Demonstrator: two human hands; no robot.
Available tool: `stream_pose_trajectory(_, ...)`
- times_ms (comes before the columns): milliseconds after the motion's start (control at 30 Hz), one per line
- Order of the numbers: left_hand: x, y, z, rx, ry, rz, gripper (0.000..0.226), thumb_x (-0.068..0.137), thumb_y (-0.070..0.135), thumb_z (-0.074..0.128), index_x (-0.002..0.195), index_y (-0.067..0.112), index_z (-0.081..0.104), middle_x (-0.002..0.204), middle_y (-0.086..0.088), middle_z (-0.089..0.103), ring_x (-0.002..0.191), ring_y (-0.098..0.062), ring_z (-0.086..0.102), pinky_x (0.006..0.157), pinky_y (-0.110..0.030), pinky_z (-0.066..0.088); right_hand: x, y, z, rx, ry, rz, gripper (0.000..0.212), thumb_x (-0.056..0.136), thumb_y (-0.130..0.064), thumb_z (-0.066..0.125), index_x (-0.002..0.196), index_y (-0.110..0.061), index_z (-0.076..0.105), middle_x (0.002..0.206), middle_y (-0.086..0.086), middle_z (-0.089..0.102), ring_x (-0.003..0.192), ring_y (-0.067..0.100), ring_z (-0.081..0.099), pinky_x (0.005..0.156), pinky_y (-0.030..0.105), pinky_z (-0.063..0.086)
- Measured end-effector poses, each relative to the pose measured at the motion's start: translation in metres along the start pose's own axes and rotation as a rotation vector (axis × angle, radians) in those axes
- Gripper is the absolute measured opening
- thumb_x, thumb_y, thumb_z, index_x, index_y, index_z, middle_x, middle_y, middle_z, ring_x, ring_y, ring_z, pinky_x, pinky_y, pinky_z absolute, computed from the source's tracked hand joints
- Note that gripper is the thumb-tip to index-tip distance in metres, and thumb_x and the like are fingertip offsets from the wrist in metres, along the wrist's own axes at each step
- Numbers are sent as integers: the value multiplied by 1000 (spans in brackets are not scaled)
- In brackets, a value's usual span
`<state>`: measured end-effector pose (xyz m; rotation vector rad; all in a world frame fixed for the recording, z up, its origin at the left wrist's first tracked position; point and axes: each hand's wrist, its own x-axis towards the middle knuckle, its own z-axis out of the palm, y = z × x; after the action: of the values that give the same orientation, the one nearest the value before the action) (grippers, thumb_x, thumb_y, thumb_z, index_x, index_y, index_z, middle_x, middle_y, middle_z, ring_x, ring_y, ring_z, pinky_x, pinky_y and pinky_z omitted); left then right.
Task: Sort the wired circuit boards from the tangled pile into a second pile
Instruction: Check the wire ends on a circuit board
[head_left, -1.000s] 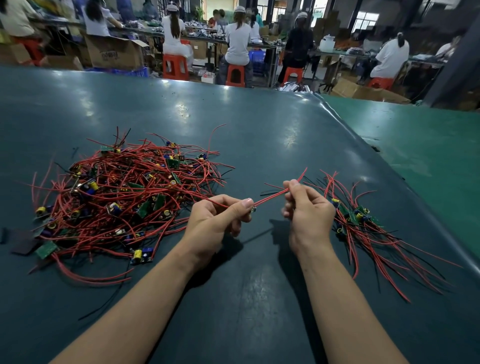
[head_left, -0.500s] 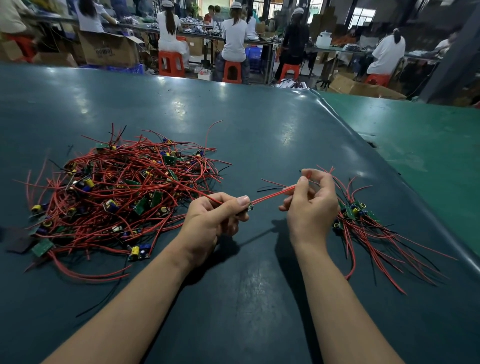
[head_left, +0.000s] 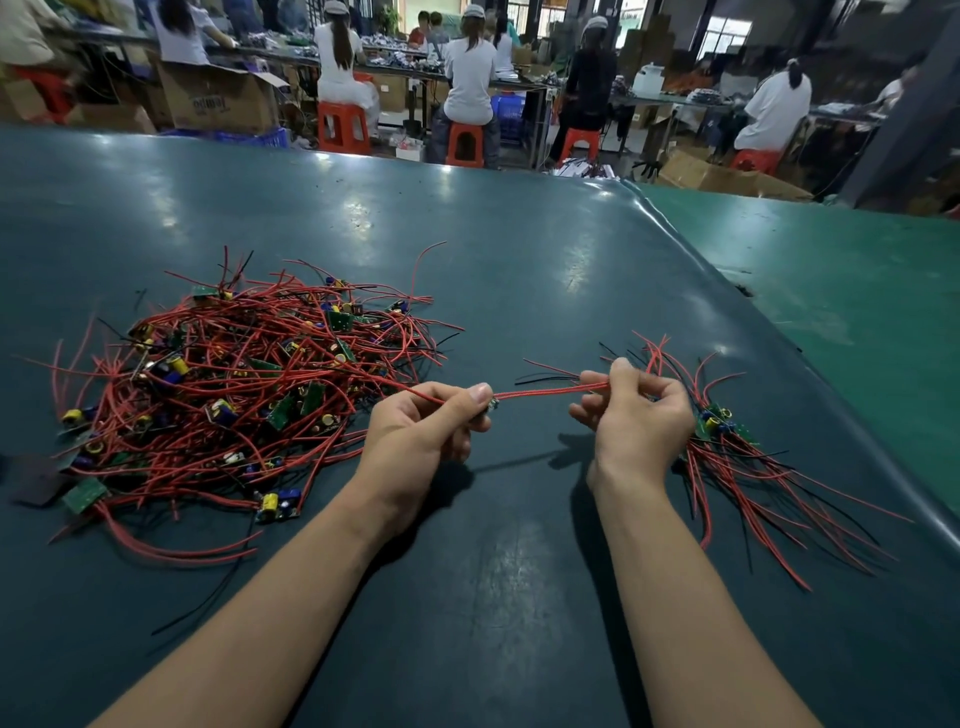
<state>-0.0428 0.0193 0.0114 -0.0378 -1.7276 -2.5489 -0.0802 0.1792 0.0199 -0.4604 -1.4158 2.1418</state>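
One wired board (head_left: 492, 405) is gripped by left hand (head_left: 426, 431), its wires pinched by right hand (head_left: 631, 410); second pile (head_left: 727, 441) small (tangle (head_left: 234, 384) largely unsorted).

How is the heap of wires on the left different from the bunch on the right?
The left pile is far bigger than the right pile. The left pile is a tangle with wires looping every way; the right pile's wires lie roughly side by side. Both hold small green boards with red and black wires.
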Motion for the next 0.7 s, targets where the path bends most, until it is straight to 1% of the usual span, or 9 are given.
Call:
stream_pose_trajectory(67, 2, 0, -1, -60, 73, 6, 14, 70, 27, 76, 64, 15, 71, 65, -8, 64, 45, -9, 44, 46, -18, 39, -4, -3, 1, 93, -137, 230, 18, 94, -21, 64, 86, -11, 53, 64, 3, 69, 42, 9, 55, 41, 20, 48)
stream_pose_trajectory(100, 3, 0, -2, -87, 104, 4, 13, 71, 26, 76, 65, 15, 72, 65, -8, 64, 45, -9, 44, 45, -18, 38, -9, -3, 3, 68, -241, 321, 20, 91, -27, 67, 87, -10, 58, 64, 1, 67, 43, 8, 55, 40, 19, 46)
stream_pose_trajectory(167, 3, -1, -2, -75, 129, -7, 13, 69, 29, 77, 65, 17, 73, 65, -6, 64, 45, -10, 44, 43, -20, 36, -22, 0, 8, -90, -484, 412, 22, 86, -32, 70, 85, -11, 66, 62, -3, 62, 43, 7, 51, 39, 17, 41)
stream_pose_trajectory(233, 1, -1, -1, -22, 108, -9, 16, 66, 34, 79, 66, 19, 74, 65, -4, 63, 48, -12, 44, 47, -23, 35, -34, 6, 12, -160, -654, 433, 16, 87, -25, 70, 78, -12, 67, 58, -2, 57, 41, 6, 44, 37, 16, 34)
stream_pose_trajectory(300, 0, 0, 0, -5, 90, 1, 17, 63, 35, 79, 64, 19, 73, 64, -5, 62, 49, -12, 42, 49, -23, 35, -36, 7, 15, -151, -650, 412, 17, 89, -16, 69, 73, -11, 66, 55, -1, 53, 39, 5, 40, 35, 15, 30)
stream_pose_trajectory(500, 0, 0, 1, 19, 7, 25, 19, 68, 26, 74, 53, 19, 65, 58, -6, 61, 46, -11, 40, 47, -19, 35, -11, -2, 8, 84, -365, 417, 11, 88, -2, 64, 78, -3, 65, 50, -4, 49, 35, 3, 35, 33, 13, 25)
stream_pose_trajectory(567, 1, 0, 1, -7, 24, 18, 18, 69, 24, 74, 55, 17, 64, 58, -7, 60, 45, -11, 39, 46, -19, 33, -10, -2, 6, 84, -406, 451, 10, 89, -9, 66, 81, -3, 66, 53, -3, 50, 36, 2, 36, 33, 13, 26)
stream_pose_trajectory(667, 2, -1, -1, -60, 54, 10, 17, 67, 26, 75, 59, 15, 65, 59, -7, 58, 45, -10, 39, 45, -18, 32, -18, 0, 7, -33, -616, 540, 30, 80, -35, 72, 84, -6, 70, 56, -4, 51, 38, 2, 37, 33, 13, 27)
stream_pose_trajectory(700, 2, 0, -1, -42, 42, 8, 18, 64, 28, 77, 58, 16, 66, 59, -6, 58, 45, -10, 40, 46, -17, 33, -22, 2, 8, -58, -680, 539, 28, 78, -36, 72, 82, -8, 72, 55, -4, 50, 38, 2, 36, 33, 13, 26)
